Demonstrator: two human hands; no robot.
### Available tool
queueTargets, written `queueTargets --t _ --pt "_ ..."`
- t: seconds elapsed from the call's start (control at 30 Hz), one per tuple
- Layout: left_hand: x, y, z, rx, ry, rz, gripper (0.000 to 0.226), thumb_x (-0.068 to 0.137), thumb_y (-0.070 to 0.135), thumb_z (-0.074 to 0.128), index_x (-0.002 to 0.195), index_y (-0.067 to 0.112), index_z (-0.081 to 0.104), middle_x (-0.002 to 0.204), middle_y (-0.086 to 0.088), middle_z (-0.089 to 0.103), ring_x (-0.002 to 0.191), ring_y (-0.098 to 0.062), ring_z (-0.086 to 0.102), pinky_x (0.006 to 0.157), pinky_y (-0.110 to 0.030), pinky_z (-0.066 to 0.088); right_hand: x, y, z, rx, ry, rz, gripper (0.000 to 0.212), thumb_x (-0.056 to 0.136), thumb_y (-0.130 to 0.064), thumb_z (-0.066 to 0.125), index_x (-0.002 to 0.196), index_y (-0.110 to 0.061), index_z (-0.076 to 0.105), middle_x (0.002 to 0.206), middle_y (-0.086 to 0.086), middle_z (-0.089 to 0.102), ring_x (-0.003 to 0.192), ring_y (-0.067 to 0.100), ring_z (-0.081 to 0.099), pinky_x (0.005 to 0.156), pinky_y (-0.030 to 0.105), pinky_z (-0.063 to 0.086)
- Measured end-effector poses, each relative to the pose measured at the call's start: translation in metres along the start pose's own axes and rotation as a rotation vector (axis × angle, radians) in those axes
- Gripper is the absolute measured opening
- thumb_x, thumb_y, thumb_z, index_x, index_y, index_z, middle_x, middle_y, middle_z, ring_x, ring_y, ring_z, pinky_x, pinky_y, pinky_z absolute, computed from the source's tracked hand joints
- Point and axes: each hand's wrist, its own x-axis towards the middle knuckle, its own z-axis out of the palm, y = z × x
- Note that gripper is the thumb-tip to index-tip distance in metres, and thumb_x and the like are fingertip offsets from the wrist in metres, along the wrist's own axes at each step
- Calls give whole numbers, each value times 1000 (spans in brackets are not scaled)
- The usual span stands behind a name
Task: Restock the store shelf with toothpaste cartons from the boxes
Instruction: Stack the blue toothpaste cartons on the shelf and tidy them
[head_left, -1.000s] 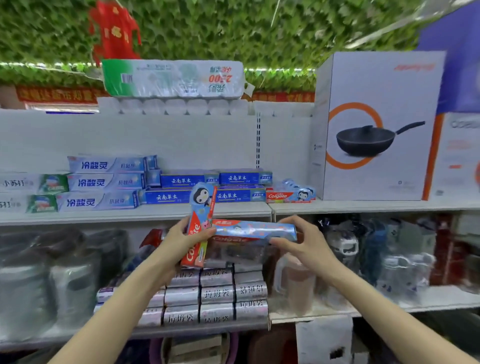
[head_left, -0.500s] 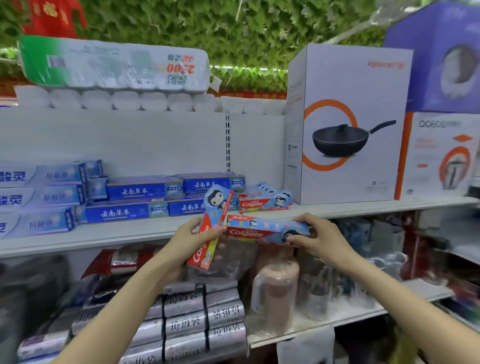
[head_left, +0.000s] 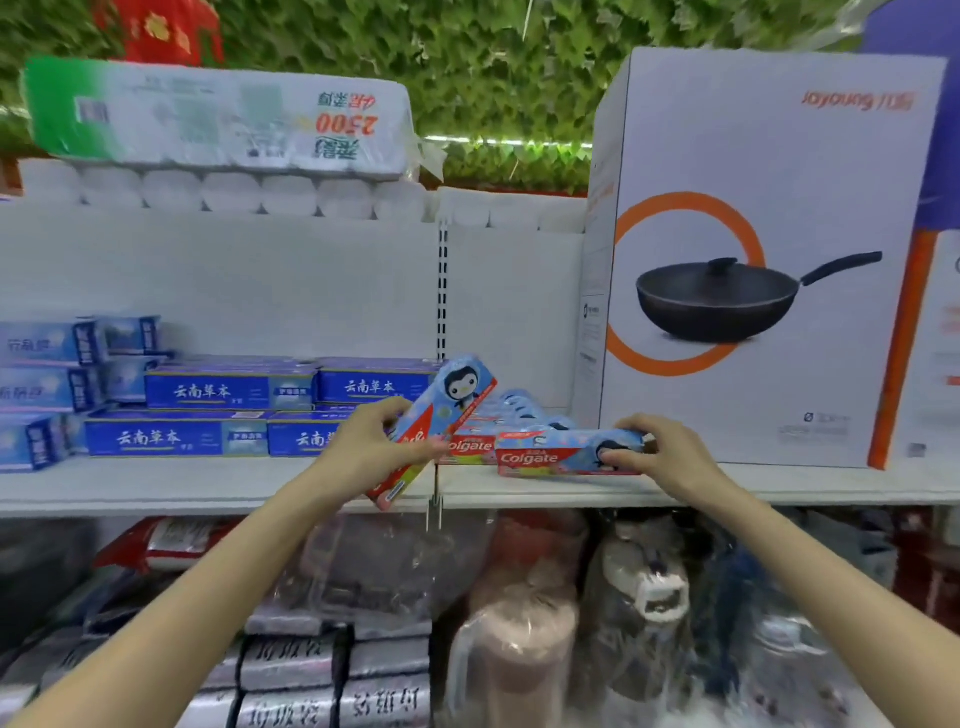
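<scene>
At 6 o'clock, under the shelf (head_left: 208, 488), stand wrapped jugs (head_left: 519, 644). Our left hand (head_left: 363, 447) grips a tilted carton (head_left: 452, 405) round its lower half, its top pointing toward 1 o'clock and its bottom over the shelf's front edge. At 3 o'clock from it, our right hand (head_left: 665, 457) pinches the right end of a flat carton (head_left: 545, 457), level at the shelf front; we cannot tell whether it rests there. Just behind lie stocked cartons (head_left: 470, 446). Blue cartons (head_left: 228, 389) are stacked at 9 o'clock, and a pan box (head_left: 753, 156) stands at 2 o'clock.
</scene>
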Motion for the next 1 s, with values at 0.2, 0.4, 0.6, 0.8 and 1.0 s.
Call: queueTargets --t 0.2,0.4,0.6,0.8,1.0 --pt "20 -3 15 61 53 -32 37 72 40 80 102 28 61 96 6 64 85 -9 64 70 -24 51 28 29 13 96 -62 -9 23 78 -30 77 95 -22 63 94 0 68 85 21 65 73 26 52" --pt "29 7 29 85 -18 -30 40 70 33 84 98 24 57 93 6 70 76 -9 68 66 -23 54 23 42 24 143 -45 -44 23 81 -31 74 98 -19 65 95 -4 68 81 6 62 64 6 43" --pt "40 9 45 121 -69 -12 42 67 36 85 102 31 63 98 2 69 83 -15 66 73 -28 54 26 32 33 220 -66 -28 30 79 -30 75 102 -17 62 99 0 65 89 17 64 74 22 50" --pt "42 5 46 76 -40 -15 44 66 26 86 107 28 70 96 -2 68 87 -18 63 73 -26 52 29 40 27 305 -123 29 30 87 -31 66 115 -20 60 114 1 66 99 14 64 84 25 53" --pt "36 2 47 -15 -83 -12 40 69 14 84 105 27 72 79 18 72 68 8 63 60 -7 48 25 34 31 309 -138 -5 26 83 -28 72 107 -24 63 105 -3 68 91 9 67 71 14 51"
